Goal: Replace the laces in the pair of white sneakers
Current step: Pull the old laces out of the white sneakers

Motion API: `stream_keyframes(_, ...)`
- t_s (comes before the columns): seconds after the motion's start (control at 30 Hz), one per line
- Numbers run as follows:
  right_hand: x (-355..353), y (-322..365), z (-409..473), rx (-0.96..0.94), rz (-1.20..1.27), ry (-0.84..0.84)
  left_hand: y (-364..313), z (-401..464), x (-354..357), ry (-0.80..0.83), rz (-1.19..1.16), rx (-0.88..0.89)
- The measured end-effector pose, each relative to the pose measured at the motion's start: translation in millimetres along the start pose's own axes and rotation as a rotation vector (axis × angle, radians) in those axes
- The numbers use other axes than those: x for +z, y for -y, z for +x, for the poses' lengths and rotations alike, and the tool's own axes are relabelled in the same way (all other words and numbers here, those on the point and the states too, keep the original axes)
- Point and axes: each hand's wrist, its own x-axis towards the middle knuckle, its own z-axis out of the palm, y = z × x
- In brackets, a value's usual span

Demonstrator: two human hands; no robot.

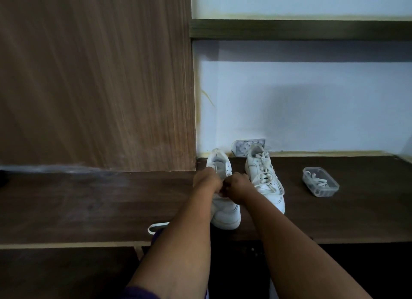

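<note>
- Clear plastic makes up a small rectangular tub with rounded corners, lidless, sitting on the right of a dark wood-grain desk; inside it lies a loose tangle of flat white laces.
- White, smooth-looking leather-like sneakers stand side by side near the middle of the desk, toes towards the person, heels near a pale wall.
- Right sneaker is laced up, its laces criss-crossed and loosely spread, and stands just beside the other shoe.
- Left sneaker has its tongue and eyelets showing bare at the top, with both hands over its middle.
- Left hand is curled, knuckles up, its fingers bent down onto the shoe's upper; exactly what it grips is hidden.
- Right hand is closed in a loose fist touching the left hand above the shoe; whether it pinches a lace cannot be told.
- Flat white lace loop lies on the desk near its front edge, beside the left forearm.
- Brown wood-grain panel rises on the left; a dark shelf crosses the wall above.
</note>
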Motion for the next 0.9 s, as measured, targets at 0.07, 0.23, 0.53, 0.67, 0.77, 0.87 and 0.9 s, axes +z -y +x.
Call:
stream_keyframes(0.07, -5, -4, -1, 0.006, 0.132, 0.018, 3, 4, -3, 0.017, 0.002, 0.024)
stream_keyframes(0.23, -14, -21, -6, 0.113, 0.68, 0.148, 12, 3, -1, 0.0, -0.041, 0.016)
stream_keyframes(0.53, -10, -24, 0, 0.153, 0.672, -0.077, 9, 3, 5, 0.002, -0.175, 0.044)
stream_keyframes(0.67, -9, -21, 5, 0.002, 0.089, -0.089, 8, 3, 2, 0.056, -0.225, 0.035)
stream_keyframes(0.77, -14, -13, -5, 0.046, 0.017, -0.005, 10, 3, 0, 0.136, -0.282, 0.026)
stream_keyframes(0.87, -15, -7, -7, 0.045, -0.016, 0.004, 11, 3, 0, 0.193, -0.301, 0.048)
stream_keyframes(0.9, -15, -6, -8, 0.042, -0.021, 0.011, 11, 2, 0, 0.206, -0.307, 0.051)
